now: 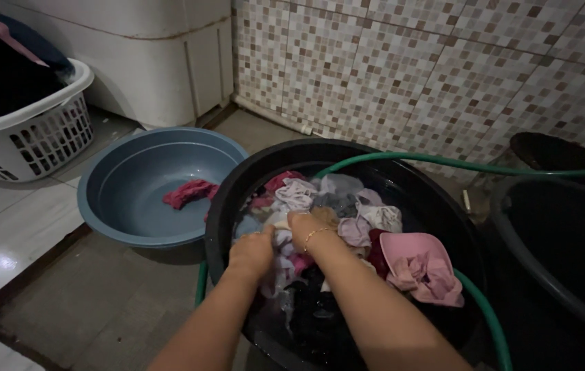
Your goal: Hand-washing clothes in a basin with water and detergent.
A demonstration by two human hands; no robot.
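I see both hands down in the black tub (237,180), which sits on the floor in front of me, full of wet clothes. My left hand (252,251) is curled into a fist, clenched on the pale laundry (297,194) near the middle of the pile. My right hand (304,223) lies just beside it, a thin gold bracelet (314,235) on the wrist; its fingers are buried in the cloth, so I cannot tell whether they are closed on anything. The two hands are almost touching.

The pile holds white, grey and lilac pieces, with darker cloth underneath near my forearms. A pink garment (421,264) lies on the right side of the heap, close to my right forearm. The light is dim, so what looks like water among the clothes may only be a wet sheen.

A green hose (443,163) arcs over the tub's far rim and curves down its right side. To the left, just beside the black tub, stands a blue basin (117,206) with one red cloth (189,192) in it. Farther left is a white laundry basket (45,134) holding dark clothes. A second dark tub (560,275) stands on the right, against the mosaic-tiled wall (409,75).
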